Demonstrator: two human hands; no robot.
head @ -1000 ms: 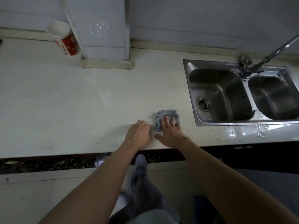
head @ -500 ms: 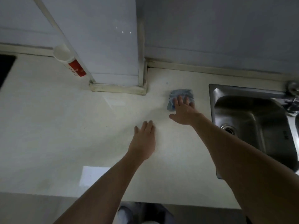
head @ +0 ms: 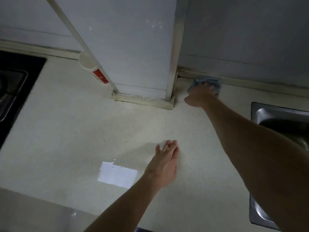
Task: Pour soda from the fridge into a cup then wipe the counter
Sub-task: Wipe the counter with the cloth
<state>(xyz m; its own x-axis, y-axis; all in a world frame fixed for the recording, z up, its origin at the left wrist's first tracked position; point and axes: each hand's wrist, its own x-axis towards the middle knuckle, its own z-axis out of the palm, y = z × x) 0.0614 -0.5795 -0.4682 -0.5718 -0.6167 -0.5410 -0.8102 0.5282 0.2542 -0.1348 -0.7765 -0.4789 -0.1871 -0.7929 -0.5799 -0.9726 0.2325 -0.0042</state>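
Observation:
My right hand (head: 201, 94) presses a blue-grey cloth (head: 197, 81) flat on the pale counter (head: 83, 131), at the back edge where the counter meets the wall, just right of a white pillar. My left hand (head: 164, 164) lies flat on the counter nearer to me, fingers together, holding nothing. A white paper cup with a red label (head: 90, 66) stands at the back, left of the pillar and partly hidden by it. No soda bottle is in view.
The white pillar (head: 138, 52) rises from the counter's back. A steel sink (head: 274, 124) is cut into the counter at the right. A black hob (head: 15, 87) sits at the far left. A bright patch of light (head: 117, 176) falls near the front edge.
My right hand has pushed the cloth away from me, from near the front edge by the sink to the back wall. My left hand slid forward a little. The view shifted left.

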